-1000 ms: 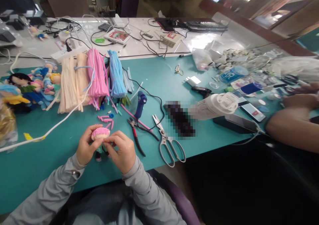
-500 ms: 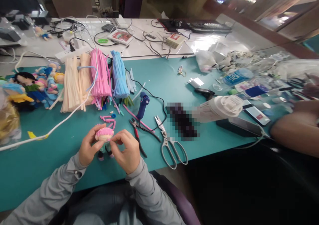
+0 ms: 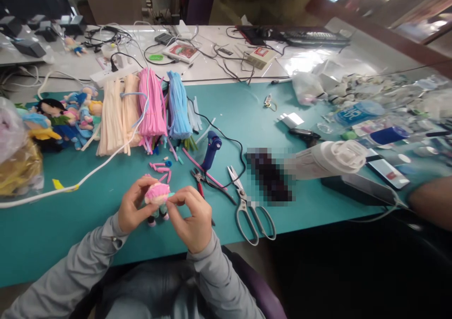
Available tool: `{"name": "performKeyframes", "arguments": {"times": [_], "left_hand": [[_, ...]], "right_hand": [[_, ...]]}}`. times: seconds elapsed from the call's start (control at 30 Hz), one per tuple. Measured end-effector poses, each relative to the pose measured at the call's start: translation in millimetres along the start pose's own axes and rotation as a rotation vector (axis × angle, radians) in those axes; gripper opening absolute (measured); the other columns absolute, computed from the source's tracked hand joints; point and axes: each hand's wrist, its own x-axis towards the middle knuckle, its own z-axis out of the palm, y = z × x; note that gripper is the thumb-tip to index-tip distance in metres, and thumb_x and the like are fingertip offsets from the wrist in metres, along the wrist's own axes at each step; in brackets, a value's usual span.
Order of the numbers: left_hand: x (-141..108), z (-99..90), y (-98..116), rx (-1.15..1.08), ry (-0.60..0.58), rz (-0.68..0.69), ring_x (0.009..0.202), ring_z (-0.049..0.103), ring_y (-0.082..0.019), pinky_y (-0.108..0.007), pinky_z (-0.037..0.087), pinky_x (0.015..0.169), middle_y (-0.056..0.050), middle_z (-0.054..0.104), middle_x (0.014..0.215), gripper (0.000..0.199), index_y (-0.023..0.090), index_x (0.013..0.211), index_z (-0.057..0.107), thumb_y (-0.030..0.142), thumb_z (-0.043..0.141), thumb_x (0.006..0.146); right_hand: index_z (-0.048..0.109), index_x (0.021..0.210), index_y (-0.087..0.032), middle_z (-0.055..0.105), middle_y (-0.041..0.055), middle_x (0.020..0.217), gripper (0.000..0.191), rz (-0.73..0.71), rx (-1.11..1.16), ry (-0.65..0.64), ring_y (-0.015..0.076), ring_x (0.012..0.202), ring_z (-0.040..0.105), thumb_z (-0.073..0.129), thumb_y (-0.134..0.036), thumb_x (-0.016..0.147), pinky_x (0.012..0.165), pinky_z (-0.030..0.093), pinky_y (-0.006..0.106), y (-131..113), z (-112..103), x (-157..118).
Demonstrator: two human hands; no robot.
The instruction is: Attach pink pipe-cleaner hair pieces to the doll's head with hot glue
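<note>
A small doll with pink hair is between my hands, above the front part of the green mat. My left hand is closed around the left side of its head. At the doll's right side, my right hand pinches with thumb and forefinger; a small light teal bit shows at the fingertips. Dark feet hang below the head. Short pink pieces lie just behind the doll. Red-handled pliers, a blue glue gun and large scissors lie to the right of my hands.
Bundles of beige, pink and blue stems stand behind, with finished dolls to their left. A white cable crosses the mat. A white bottle lies right, near a person's arm.
The whole view has shifted, so things on the mat appear further right. A light teal bit now shows at my right fingertips. My left hand still holds the doll's head.
</note>
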Motion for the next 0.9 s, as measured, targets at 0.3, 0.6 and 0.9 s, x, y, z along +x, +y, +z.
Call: {"name": "performKeyframes", "arguments": {"times": [0.3, 0.6, 0.9], "left_hand": [[4, 2.2, 6, -0.015, -0.059, 0.031, 0.088, 0.064, -0.022, -0.035, 0.054, 0.076, -0.008, 0.064, 0.098, 0.034, 0.022, 0.111, 0.063, 0.032, 0.071, 0.079], [5, 2.7, 5, -0.046, -0.073, 0.078, 0.088, 0.06, -0.019, -0.031, 0.051, 0.075, -0.007, 0.06, 0.098, 0.038, 0.022, 0.113, 0.062, 0.029, 0.073, 0.077], [7, 3.7, 7, -0.047, -0.068, 0.132, 0.091, 0.057, -0.019, -0.03, 0.049, 0.078, -0.006, 0.057, 0.099, 0.04, 0.022, 0.113, 0.062, 0.026, 0.074, 0.076]], "right_hand": [[0.061, 0.074, -0.019, 0.061, 0.0004, 0.067, 0.014, -0.006, 0.001, -0.028, 0.0133, 0.063, 0.059, 0.06, -0.009, 0.082, 0.057, 0.05, 0.026, -7, -6, 1], [0.059, 0.071, -0.02, 0.06, 0.0003, 0.067, 0.013, -0.018, -0.021, -0.012, 0.0132, 0.062, 0.059, 0.061, -0.011, 0.08, 0.056, 0.049, 0.026, -9, -5, 2], [0.054, 0.067, -0.021, 0.058, -0.0019, 0.062, 0.018, -0.014, -0.031, 0.007, 0.0118, 0.058, 0.057, 0.057, -0.007, 0.078, 0.055, 0.049, 0.024, -15, -1, 4]]}}
